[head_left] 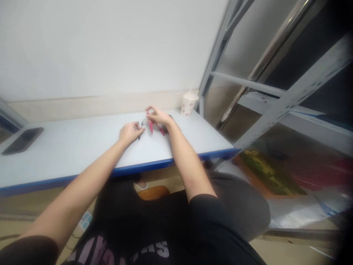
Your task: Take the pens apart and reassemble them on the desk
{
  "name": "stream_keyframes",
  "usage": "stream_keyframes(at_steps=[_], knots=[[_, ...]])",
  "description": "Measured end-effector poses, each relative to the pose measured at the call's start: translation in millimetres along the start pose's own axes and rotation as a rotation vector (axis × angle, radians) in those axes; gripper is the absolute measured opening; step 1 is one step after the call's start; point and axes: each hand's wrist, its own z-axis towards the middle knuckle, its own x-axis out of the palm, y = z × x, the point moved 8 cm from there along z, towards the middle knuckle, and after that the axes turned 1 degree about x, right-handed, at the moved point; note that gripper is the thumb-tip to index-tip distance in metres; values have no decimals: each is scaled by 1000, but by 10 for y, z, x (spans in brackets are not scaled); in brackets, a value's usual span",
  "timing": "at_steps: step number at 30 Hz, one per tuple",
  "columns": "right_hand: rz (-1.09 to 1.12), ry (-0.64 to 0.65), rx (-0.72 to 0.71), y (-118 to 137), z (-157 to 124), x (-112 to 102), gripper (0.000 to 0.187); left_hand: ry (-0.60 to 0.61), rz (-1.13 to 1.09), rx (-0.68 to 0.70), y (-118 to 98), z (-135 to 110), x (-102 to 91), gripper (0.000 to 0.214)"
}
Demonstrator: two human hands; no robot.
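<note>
My left hand [129,133] rests on the white tabletop [82,151], its fingertips at a slim dark pen [141,129]. Beside it lies a second dark pen [137,125], partly covered by those fingers. My right hand [157,116] sits just above a pink pen [150,126], with its fingers spread around the pen's upper end. A second pink pen [162,131] lies to the right, close under my right wrist. Whether either hand grips a pen is hard to tell at this size.
A polka-dotted paper cup [189,104] stands at the table's back right corner. A dark phone-like slab [23,141] lies at the far left. The table has a blue front edge, with a wall behind it and grey metal shelving to the right.
</note>
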Motion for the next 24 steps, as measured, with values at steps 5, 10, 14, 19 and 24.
stream_keyframes(at_steps=[5, 10, 14, 19, 24], knots=[[68, -1, -17, -81, -5, -60, 26, 35, 23, -36, -26, -15, 20, 32], [76, -22, -18, -110, 0, -98, 21, -14, -75, -48, -3, -7, 3, 26], [61, -21, -28, -112, 26, -100, 34, -49, -156, -22, 27, 7, 0, 28], [7, -48, -12, -186, 71, -105, 37, -118, -291, -3, 65, 21, -39, 32], [-41, -130, 6, -253, 124, -152, 32, -232, -424, 28, 91, 16, -146, 35]])
